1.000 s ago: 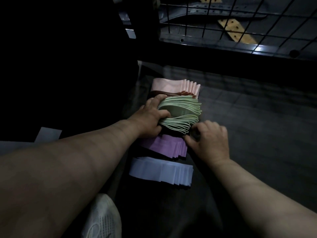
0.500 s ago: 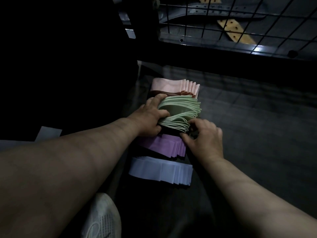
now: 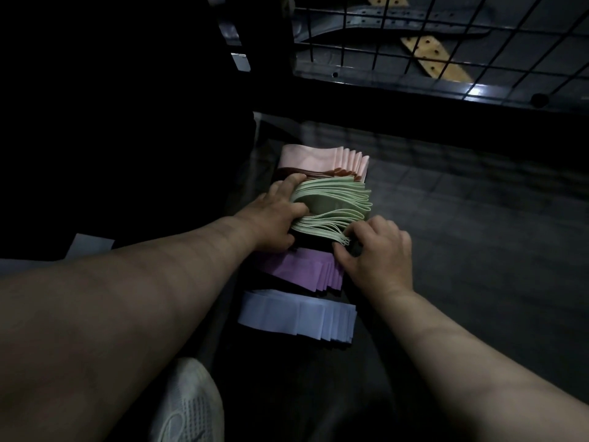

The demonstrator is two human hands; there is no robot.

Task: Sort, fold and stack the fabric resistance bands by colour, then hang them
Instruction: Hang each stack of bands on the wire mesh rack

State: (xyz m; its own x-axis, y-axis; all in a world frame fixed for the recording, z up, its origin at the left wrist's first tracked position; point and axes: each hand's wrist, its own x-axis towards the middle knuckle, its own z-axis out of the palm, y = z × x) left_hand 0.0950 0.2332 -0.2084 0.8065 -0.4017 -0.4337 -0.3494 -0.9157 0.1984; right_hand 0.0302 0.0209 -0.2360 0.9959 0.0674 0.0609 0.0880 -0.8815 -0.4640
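Green bands (image 3: pixel 334 202), looped edges fanned right, floor (image 3: pixel 478 237) beyond

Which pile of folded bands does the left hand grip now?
The green pile: the left hand grips its left end, the right hand pinches its looped ends. The pink pile, purple pile and pale blue pile lie flat.

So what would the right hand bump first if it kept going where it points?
The green bands: the fingertips of the right hand seem to touch their looped ends, though depth is unclear.
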